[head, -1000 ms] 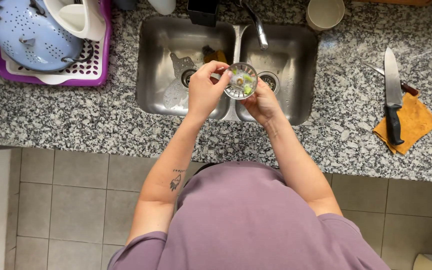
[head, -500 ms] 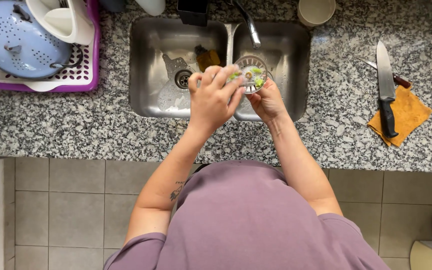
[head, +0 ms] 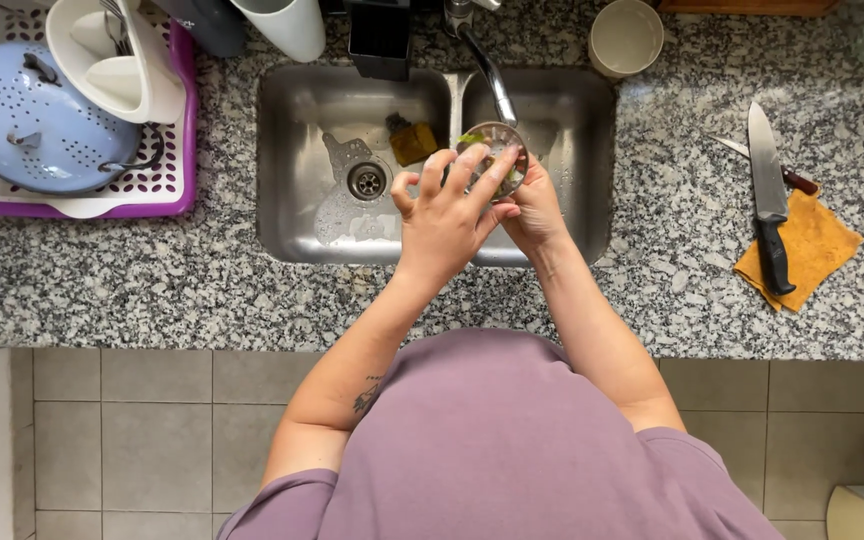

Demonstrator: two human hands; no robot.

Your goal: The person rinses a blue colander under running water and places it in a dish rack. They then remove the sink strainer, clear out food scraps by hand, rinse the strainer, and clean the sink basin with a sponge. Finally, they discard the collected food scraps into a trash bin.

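Over the steel double sink (head: 292, 215), my right hand (head: 535, 212) holds a small round metal sink strainer (head: 497, 150) with green and brownish food scraps in it. My left hand (head: 446, 215) lies across the strainer's near side, its fingers spread and resting on the rim. The strainer sits just below the faucet spout (head: 492, 75). In the left basin I see a round drain (head: 366, 181) and a yellow-brown sponge (head: 413, 141).
A purple dish rack (head: 167, 190) at far left carries a pale blue colander (head: 37, 125) and white dishes. A large black-handled knife (head: 767, 200) lies on an orange cloth (head: 812, 250) at right, a second knife beside it. A cream cup (head: 625, 37) stands behind the sink.
My left hand moved from the strainer's far left edge to cover its near side. Both hands and the strainer shifted slightly right, under the faucet.
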